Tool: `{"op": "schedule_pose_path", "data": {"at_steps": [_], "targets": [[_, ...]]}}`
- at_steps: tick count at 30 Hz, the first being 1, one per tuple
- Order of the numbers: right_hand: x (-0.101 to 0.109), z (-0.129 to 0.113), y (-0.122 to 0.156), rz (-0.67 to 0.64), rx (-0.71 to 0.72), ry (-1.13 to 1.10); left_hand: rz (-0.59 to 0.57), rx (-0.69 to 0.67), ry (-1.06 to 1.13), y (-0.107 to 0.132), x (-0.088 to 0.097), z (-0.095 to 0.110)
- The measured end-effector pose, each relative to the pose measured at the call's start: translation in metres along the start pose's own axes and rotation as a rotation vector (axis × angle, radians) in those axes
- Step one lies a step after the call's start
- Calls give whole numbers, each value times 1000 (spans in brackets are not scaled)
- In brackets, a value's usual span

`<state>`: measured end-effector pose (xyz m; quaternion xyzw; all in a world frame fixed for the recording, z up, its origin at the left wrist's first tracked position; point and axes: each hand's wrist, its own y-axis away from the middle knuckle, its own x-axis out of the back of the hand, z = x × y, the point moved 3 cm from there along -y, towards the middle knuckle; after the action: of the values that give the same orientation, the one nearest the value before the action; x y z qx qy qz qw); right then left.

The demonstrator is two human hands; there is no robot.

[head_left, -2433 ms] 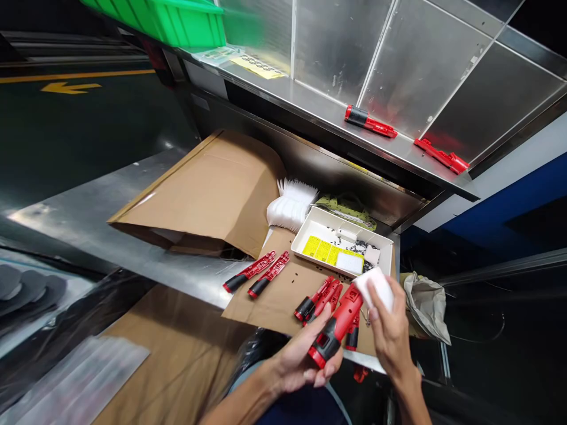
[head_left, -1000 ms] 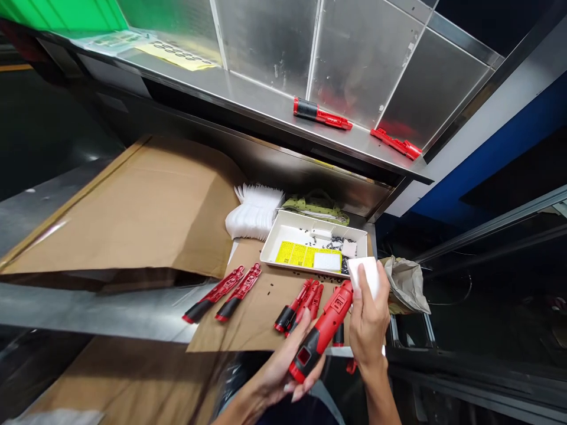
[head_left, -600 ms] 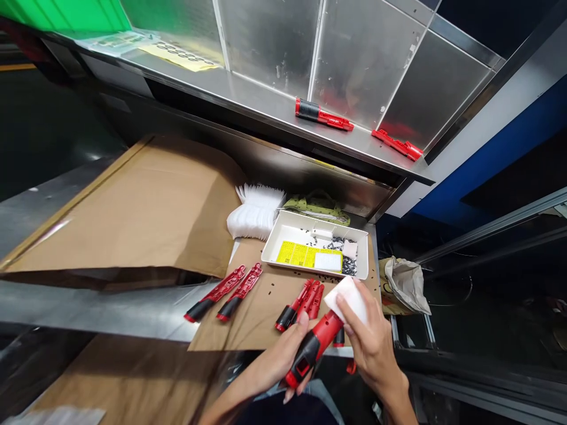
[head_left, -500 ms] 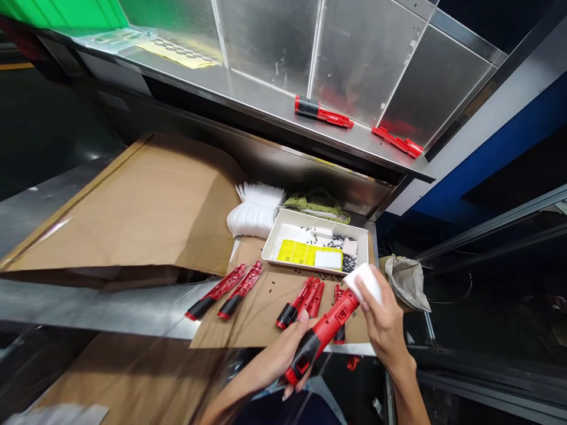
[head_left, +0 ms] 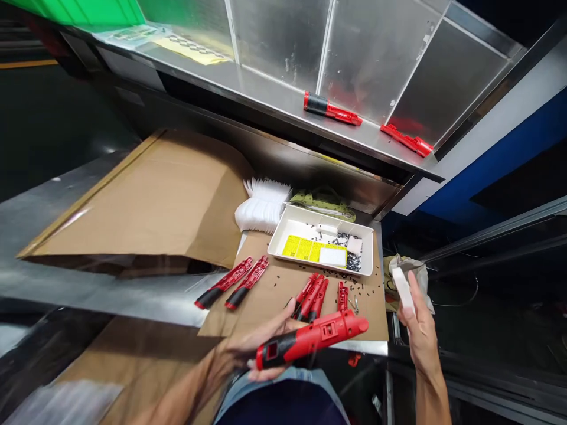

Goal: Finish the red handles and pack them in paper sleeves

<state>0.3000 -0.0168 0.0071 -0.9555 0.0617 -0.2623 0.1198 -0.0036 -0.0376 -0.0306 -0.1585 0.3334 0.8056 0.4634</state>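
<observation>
My left hand point(head_left: 245, 345) grips the black end of a red and black plastic tool housing point(head_left: 316, 337), held above the front edge of the table with its red tip towards the right. My right hand point(head_left: 420, 333) pinches a white foam-like block point(head_left: 403, 290) between thumb and fingers, apart from the housing and right of the table. Beyond my left hand, 3 similar red and black housing parts point(head_left: 315, 295) lie side by side, partly hidden by the hand and the held housing. A single red part point(head_left: 342, 295) lies to their right.
A white tray point(head_left: 275, 241) contains small black pieces, yellow labels and white blocks. Two housing halves point(head_left: 248, 282) lie left, near a large cardboard box point(head_left: 146, 200). White foam sheets point(head_left: 263, 206) are stacked behind. Two more parts point(head_left: 333, 110) rest on the metal shelf point(head_left: 266, 97).
My right hand has drawn the white block off the housing's tip and away to the right. The housing has turned closer to level. The view has shifted slightly.
</observation>
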Motion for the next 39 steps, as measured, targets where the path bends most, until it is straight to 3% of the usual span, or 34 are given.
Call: {"op": "schedule_pose_path", "data": {"at_steps": [2,5,8,16,20,24,26,28,30,32,36,39], "targets": [[-6,-13,23,-228,37,-44,-19,12,-51,7,11,-1],[-19,-35,55,-582,148,-61,90,-82,-189,12,20,-1],[-29,-48,73,-764,227,-69,117,-166,-356,8,16,0],[-46,-58,92,-834,185,-197,-8,-190,-435,-7,4,4],[-40,-47,106,-884,127,-129,-85,-224,-449,-13,-5,7],[-37,-44,115,-867,170,-151,-119,-260,-447,-20,-10,11],[-39,-48,115,-823,184,-152,-218,-238,-454,-22,-12,11],[-40,-51,115,-807,196,-148,-389,-153,-455,-23,-15,9],[-40,-53,116,-844,187,-139,-551,-66,-445,-22,-18,5],[-41,-52,116,-881,152,-127,-631,-39,-438,-23,-19,3],[-48,-56,112,-776,194,-195,-619,-10,-423,-25,-17,-2],[-51,-59,113,-760,195,-203,-480,74,-365,-24,-13,-5]]}}
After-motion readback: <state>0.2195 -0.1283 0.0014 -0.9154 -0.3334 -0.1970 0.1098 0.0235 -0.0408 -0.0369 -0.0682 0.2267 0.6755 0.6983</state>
